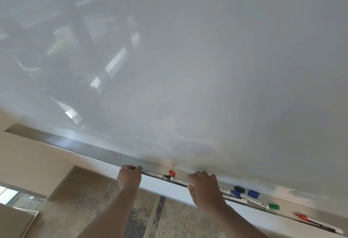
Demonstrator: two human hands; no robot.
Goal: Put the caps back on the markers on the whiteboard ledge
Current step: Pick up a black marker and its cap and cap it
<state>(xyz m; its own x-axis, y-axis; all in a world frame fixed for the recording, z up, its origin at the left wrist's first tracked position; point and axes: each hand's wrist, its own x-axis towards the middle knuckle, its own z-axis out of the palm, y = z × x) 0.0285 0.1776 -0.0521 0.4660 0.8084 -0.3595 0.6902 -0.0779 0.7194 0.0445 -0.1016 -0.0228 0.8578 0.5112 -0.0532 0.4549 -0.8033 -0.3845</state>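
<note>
A metal ledge runs under the whiteboard. My left hand is closed on the end of a white marker lying on the ledge. My right hand grips the end of a second white marker whose dark uncapped tip points left. A loose red cap lies behind these two. Right of my right hand lie a black cap, a blue cap, a blue-tipped marker, a green cap and a red marker.
The whiteboard fills most of the view and reflects the room. Below the ledge are a beige wall and patterned carpet. A pale surface shows at the bottom left corner.
</note>
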